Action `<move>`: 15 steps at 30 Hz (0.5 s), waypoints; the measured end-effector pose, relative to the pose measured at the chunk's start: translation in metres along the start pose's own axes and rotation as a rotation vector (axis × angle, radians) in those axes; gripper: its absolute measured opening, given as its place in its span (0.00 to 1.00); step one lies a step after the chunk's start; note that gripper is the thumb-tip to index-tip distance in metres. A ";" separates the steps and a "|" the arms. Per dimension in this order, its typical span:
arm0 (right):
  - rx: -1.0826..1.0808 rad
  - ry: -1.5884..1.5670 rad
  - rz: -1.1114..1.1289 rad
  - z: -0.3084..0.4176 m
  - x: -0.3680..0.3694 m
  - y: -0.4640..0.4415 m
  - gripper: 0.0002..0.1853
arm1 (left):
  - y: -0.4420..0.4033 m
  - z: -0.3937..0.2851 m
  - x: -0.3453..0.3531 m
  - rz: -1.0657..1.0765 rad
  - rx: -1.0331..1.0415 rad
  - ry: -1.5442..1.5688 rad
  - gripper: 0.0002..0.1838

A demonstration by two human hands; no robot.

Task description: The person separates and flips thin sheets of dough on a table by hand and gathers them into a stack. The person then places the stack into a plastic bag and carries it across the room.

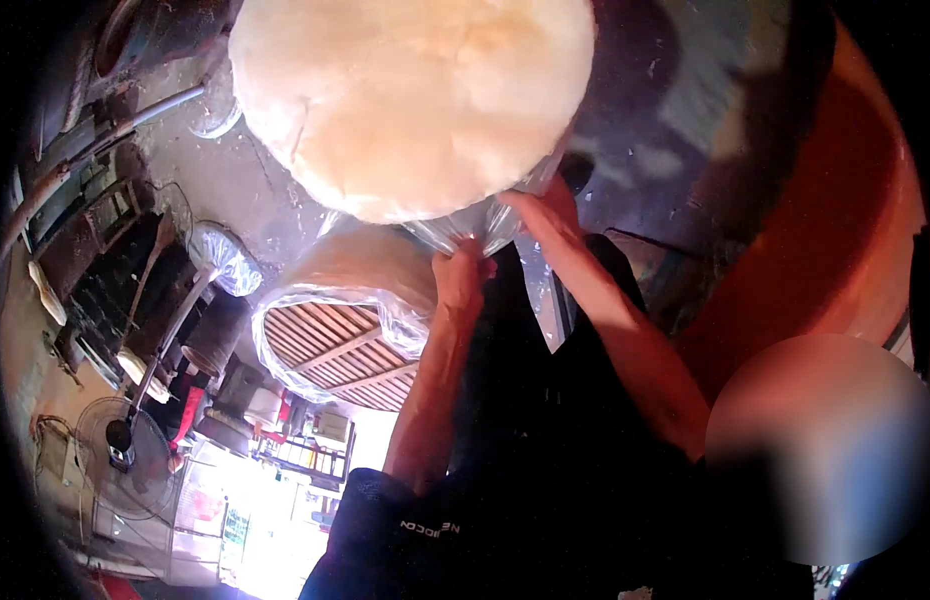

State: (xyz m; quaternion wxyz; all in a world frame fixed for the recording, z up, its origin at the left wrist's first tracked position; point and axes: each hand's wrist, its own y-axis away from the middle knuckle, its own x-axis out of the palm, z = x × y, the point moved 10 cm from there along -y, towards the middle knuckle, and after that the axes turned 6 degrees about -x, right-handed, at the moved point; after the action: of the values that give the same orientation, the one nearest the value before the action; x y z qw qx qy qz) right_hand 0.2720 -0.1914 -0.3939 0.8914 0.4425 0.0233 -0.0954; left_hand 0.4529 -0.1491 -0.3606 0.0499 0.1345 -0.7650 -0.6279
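A large, round, cream-coloured slab with a smooth, slightly creased surface fills the top of the head view. I cannot tell what it is made of. Clear plastic sheeting hangs at its near edge. My left hand is closed round a gathered bunch of that plastic, just below the slab's rim. A little higher and to the right, my right hand grips the plastic by the slab's lower right edge; some of its fingers are hidden.
Left of my left arm, a round tub with plastic round its rim shows wooden slats. A curved orange-red surface rises at right. A fan stands lower left, and a plastic-covered round thing lies farther up. A blurred patch covers the lower right.
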 end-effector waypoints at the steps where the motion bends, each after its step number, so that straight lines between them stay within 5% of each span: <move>1: -0.067 0.040 -0.078 -0.006 0.001 -0.010 0.27 | 0.003 0.001 -0.002 -0.005 0.004 0.019 0.05; 6: 0.023 0.018 -0.029 -0.043 -0.001 -0.016 0.27 | -0.003 -0.018 -0.001 -0.063 0.102 0.035 0.11; 8: 0.117 -0.126 0.033 -0.024 -0.006 0.021 0.26 | -0.025 -0.011 0.015 0.137 0.041 0.234 0.15; 12: 0.248 -0.034 -0.098 0.025 -0.027 0.032 0.24 | -0.062 -0.018 -0.008 -0.212 0.287 0.297 0.16; 15: 0.076 0.234 -0.247 0.031 -0.102 -0.030 0.20 | -0.068 -0.037 -0.056 -0.353 0.379 0.179 0.17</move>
State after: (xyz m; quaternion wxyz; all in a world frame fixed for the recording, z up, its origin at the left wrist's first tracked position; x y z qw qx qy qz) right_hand 0.1651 -0.2185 -0.3858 0.8468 0.4776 0.1774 -0.1530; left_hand 0.5258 -0.1805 -0.4143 -0.0189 0.3276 -0.8262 -0.4580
